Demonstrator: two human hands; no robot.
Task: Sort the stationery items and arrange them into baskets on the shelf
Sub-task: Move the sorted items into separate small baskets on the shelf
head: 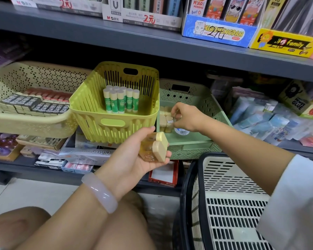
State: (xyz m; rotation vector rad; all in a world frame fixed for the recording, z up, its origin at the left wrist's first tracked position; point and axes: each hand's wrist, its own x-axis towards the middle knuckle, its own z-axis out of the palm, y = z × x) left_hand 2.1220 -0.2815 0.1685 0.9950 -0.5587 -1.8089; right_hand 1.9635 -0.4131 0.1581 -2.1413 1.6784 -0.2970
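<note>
Shelf (pixel 152 42) edge runs grey across the head view, with a second board low behind it, and the baskets sit in the gap between. The green basket (pixel 215 112) on the right is mostly bare floor, room enough to reach in, though the yellow basket (pixel 90 112) leans tilted right against its left wall. To the far left a wide beige basket (pixel 25 121) holds dark erasers (pixel 34 105) in rows. Below, on the lower board, loose boxes (pixel 83 156) lie piled. A black-rimmed white crate (pixel 233 204) stands on the floor at lower right, close under the right arm.

The right hands-side reaches into the green basket: the right hand (pixel 186 116) pinches a small clear item at the row of amber glue bottles (pixel 165 121) packed against the basket's left wall. The left hand (pixel 141 152), with a pale bangle (pixel 99 192) on the wrist, lies palm up before the yellow basket and grips two glue bottles (pixel 154 147), amber bodied with cream caps turned rightward. Inside the yellow basket green-and-white glue sticks (pixel 121 100) stand upright in a cluster toward the back. Packets (pixel 271 123) in pale blue crowd the shelf right of the green basket.
</note>
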